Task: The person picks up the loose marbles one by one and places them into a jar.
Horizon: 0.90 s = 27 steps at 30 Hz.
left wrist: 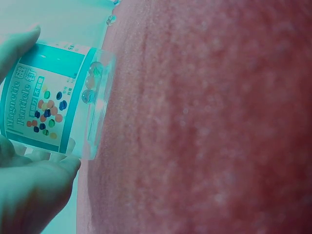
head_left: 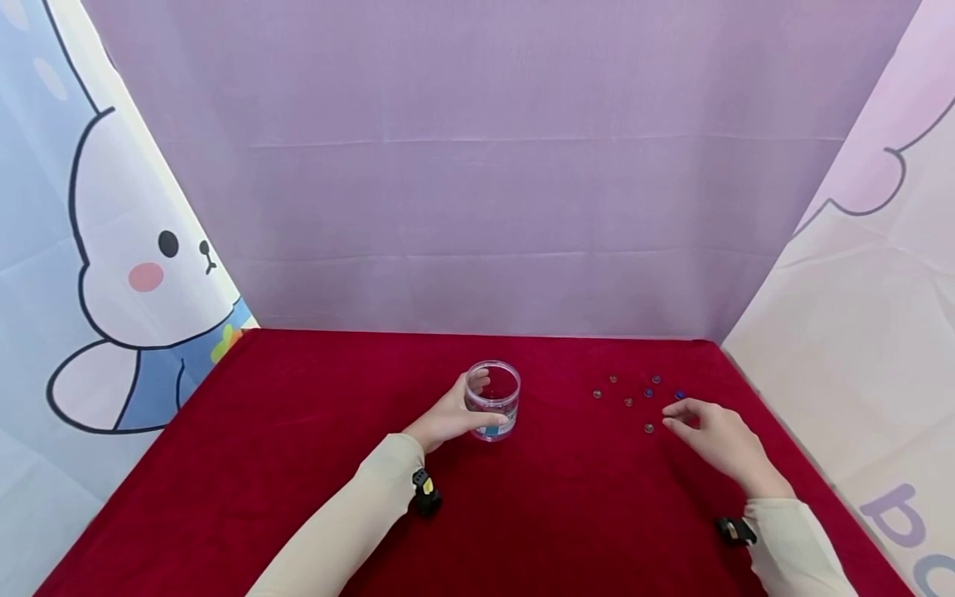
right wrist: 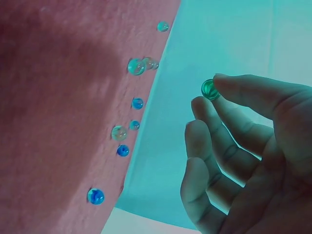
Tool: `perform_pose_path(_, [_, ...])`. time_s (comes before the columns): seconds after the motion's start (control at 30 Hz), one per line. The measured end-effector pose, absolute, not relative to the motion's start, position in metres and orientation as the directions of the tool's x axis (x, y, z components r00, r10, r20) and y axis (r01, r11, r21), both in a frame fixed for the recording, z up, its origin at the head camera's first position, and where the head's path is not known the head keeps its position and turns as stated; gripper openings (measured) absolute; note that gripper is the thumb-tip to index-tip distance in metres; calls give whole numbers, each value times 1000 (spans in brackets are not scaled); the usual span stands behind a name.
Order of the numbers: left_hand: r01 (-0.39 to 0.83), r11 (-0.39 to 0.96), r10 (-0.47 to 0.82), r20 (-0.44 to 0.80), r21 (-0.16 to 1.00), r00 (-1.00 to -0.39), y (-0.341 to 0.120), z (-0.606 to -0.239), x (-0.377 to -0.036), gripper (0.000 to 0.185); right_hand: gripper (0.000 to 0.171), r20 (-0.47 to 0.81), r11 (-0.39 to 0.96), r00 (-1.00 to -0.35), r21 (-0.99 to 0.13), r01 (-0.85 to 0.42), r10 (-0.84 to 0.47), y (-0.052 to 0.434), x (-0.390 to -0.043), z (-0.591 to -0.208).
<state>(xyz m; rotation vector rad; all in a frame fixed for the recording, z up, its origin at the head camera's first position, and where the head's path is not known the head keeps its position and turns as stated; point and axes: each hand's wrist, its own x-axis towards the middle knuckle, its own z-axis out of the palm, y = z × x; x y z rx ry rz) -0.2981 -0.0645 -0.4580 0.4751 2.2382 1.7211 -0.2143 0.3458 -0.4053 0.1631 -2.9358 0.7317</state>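
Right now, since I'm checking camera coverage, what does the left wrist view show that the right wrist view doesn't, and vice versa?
Only the left wrist view shows the left hand gripping a clear jar with a printed label and marbles inside. Only the right wrist view shows the right hand pinching a green marble. Both show red cloth with loose marbles on it.

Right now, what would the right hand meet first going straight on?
Probably the scattered glass marbles just ahead of the right hand, though its height is unclear; it may pass over them.
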Motion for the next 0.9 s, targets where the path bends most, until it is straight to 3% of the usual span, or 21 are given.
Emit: perform_pose_path(0.9, [95,245,418,-17,965,-908,-64,-457,-298,94,22,211,859,-972,-476,-191,-100,312,-227,-393])
